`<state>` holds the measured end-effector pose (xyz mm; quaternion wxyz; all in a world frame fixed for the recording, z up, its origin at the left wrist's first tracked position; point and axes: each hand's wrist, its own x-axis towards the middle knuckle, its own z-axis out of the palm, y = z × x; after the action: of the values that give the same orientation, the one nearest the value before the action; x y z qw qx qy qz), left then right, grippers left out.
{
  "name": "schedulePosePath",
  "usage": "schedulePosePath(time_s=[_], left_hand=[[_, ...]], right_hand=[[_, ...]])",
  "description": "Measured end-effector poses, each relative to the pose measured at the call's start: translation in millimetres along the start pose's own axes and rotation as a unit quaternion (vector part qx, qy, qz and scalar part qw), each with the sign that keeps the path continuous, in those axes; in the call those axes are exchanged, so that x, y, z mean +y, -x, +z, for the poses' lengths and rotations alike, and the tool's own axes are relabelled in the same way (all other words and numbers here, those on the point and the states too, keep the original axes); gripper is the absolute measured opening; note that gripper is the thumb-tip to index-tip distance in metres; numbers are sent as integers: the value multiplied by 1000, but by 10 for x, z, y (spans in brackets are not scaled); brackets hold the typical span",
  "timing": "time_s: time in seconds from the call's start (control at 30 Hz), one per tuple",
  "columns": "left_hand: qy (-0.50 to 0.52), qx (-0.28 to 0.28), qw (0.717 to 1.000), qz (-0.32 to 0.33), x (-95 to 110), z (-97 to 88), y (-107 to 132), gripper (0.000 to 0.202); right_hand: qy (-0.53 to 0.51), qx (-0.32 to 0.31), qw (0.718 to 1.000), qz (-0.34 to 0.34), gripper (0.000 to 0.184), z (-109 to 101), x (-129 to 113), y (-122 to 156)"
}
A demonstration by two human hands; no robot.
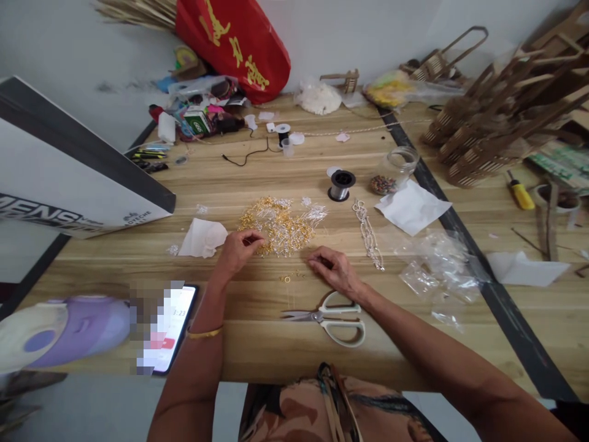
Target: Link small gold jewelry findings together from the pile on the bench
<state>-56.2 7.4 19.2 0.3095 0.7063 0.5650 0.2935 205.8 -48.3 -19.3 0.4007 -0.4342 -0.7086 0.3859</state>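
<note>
A loose heap of small gold and silver jewellery findings (283, 230) lies at the middle of the wooden table (257, 344). My left hand (238, 250) is at the heap's left edge, thumb and fingertips pinched together; whatever they hold is too small to make out. My right hand (335, 268) rests to the right of the heap's near edge with its fingers curled in, their tips close to the tabletop. Between the hands lie a gold ring (287, 279) and a few tiny gold pieces. Scissors (322, 316) with pale handles lie just below my right hand.
A silver chain (367, 236), wire spool (340, 185), bead jar (396, 169) and clear plastic bags (437, 264) lie to the right. A paper sheet (202, 238), phone (177, 325) and purple-and-white bottle (78, 331) are on the left. A large box (83, 166) stands behind them.
</note>
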Motion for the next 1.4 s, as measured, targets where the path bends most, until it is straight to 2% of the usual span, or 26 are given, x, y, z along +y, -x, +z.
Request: schedulePosePath(time_s=[0.17, 0.33, 0.53, 0.93, 1.07, 1.23, 1.4], left_hand=[[-92, -6, 996, 19, -49, -19, -5, 10], [-167, -14, 985, 46, -11, 3, 9, 10], [-215, -48, 972, 84, 11, 94, 20, 12], [-236, -48, 965, 105, 8, 152, 26, 13], [-207, -21, 974, 95, 47, 130, 14, 11], [-67, 9, 997, 28, 30, 92, -4, 9], [41, 4, 999, -18, -49, 85, -12, 14]], right_hand=[[-6, 0, 1000, 3, 14, 4, 9, -6], [-7, -3, 1000, 10, 14, -2, 4, -15], [-3, -5, 1000, 13, 15, -3, -12, -21], [-2, -9, 1000, 10, 12, -2, -2, -23], [-3, -8, 1000, 8, 13, -6, -6, -24], [-4, -10, 1000, 10, 14, -2, 15, -21], [-3, -11, 1000, 12, 13, -1, 16, -20]])
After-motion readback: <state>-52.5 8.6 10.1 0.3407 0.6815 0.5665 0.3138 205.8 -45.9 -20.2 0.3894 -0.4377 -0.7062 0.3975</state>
